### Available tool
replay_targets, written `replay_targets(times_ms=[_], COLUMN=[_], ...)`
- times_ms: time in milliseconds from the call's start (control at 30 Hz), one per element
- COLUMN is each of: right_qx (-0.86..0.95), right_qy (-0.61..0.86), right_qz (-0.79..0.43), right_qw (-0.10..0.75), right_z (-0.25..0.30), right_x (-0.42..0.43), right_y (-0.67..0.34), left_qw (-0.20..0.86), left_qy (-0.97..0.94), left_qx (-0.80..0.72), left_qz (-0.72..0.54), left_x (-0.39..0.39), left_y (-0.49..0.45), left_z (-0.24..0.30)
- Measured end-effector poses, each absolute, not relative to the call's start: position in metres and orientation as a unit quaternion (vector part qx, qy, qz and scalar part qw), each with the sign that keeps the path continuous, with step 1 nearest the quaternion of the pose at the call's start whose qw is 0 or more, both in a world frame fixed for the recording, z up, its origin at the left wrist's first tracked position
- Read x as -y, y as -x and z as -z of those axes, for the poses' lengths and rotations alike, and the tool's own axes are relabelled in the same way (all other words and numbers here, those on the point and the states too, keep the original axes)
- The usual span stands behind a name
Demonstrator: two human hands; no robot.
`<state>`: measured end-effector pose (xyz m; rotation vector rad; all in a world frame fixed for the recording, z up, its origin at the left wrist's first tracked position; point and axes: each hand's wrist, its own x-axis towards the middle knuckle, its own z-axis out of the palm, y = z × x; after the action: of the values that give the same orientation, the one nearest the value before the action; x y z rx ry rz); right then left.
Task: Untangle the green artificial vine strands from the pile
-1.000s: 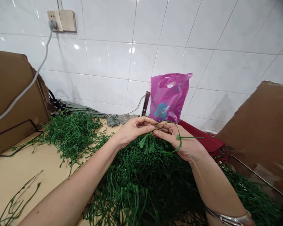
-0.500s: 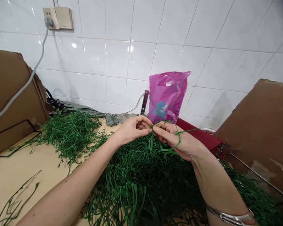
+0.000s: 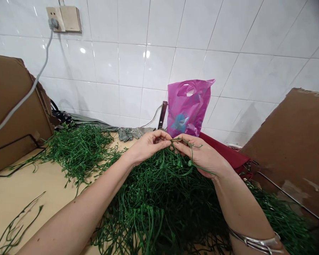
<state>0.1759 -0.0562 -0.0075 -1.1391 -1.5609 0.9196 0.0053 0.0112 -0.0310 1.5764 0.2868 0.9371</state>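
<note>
My left hand (image 3: pixel 154 144) and my right hand (image 3: pixel 198 152) meet fingertip to fingertip above a big heap of thin green stems (image 3: pixel 154 191), which look like plastic plant parts. Both hands are closed in a pinch on a slender green stem (image 3: pixel 191 156) with small knobs. From the pinch it bends across the back of my right fingers and hangs toward the wrist. The exact join between the fingertips is too small to make out. A metal bracelet (image 3: pixel 257 243) circles my right forearm.
A second pile of green stems (image 3: pixel 79 148) lies at the left, with loose stems (image 3: pixel 18 226) nearer me. A purple plastic bag (image 3: pixel 188 106) stands against the tiled wall. Cardboard boxes (image 3: pixel 13 106) flank the table, and red cloth (image 3: pixel 225 154) lies behind my right hand.
The stem at my right hand has swung down; its free end, which stuck out to the right, now droops toward my wrist. My hands have stayed in almost the same place.
</note>
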Motion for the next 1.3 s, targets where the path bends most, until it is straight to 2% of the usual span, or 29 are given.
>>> replay_targets(times_ms=[133, 233, 467, 600, 733, 800, 867, 1000, 1100, 1167, 1300], right_qx=[0.617, 0.606, 0.627, 0.656, 0.678, 0.683, 0.687, 0.667, 0.623, 0.618, 0.609], right_qy=[0.441, 0.433, 0.475, 0.496, 0.503, 0.502, 0.49, 0.442, 0.428, 0.455, 0.511], right_qz=[-0.422, -0.436, -0.351, -0.292, -0.274, -0.277, -0.294, -0.358, -0.389, -0.365, -0.288], right_qw=[0.497, 0.505, 0.508, 0.489, 0.46, 0.452, 0.448, 0.48, 0.526, 0.527, 0.534], right_z=[0.01, 0.015, 0.021, 0.015, 0.013, 0.013, 0.014, 0.011, 0.01, 0.012, 0.017], right_x=[0.052, 0.048, 0.043, 0.049, 0.052, 0.053, 0.053, 0.056, 0.055, 0.052, 0.046], right_y=[-0.175, -0.174, -0.176, -0.177, -0.171, -0.167, -0.164, -0.163, -0.169, -0.175, -0.184], left_qw=[0.676, 0.695, 0.635, 0.526, 0.374, 0.332, 0.374, 0.562, 0.609, 0.572, 0.415], left_qy=[-0.601, -0.575, -0.621, -0.708, -0.8, -0.827, -0.822, -0.703, -0.607, -0.626, -0.746], left_qx=[-0.102, -0.102, -0.137, -0.192, -0.246, -0.241, -0.203, -0.119, -0.122, -0.142, -0.206], left_qz=[-0.415, -0.42, -0.439, -0.43, -0.4, -0.385, -0.378, -0.42, -0.496, -0.511, -0.478], left_x=[-0.011, -0.012, -0.018, -0.017, -0.013, -0.011, -0.01, -0.009, -0.009, -0.011, -0.016], left_y=[-0.009, -0.011, -0.016, -0.012, -0.004, -0.002, -0.002, -0.009, -0.011, -0.01, -0.004], left_z=[0.035, 0.039, 0.048, 0.042, 0.036, 0.033, 0.032, 0.033, 0.033, 0.032, 0.034])
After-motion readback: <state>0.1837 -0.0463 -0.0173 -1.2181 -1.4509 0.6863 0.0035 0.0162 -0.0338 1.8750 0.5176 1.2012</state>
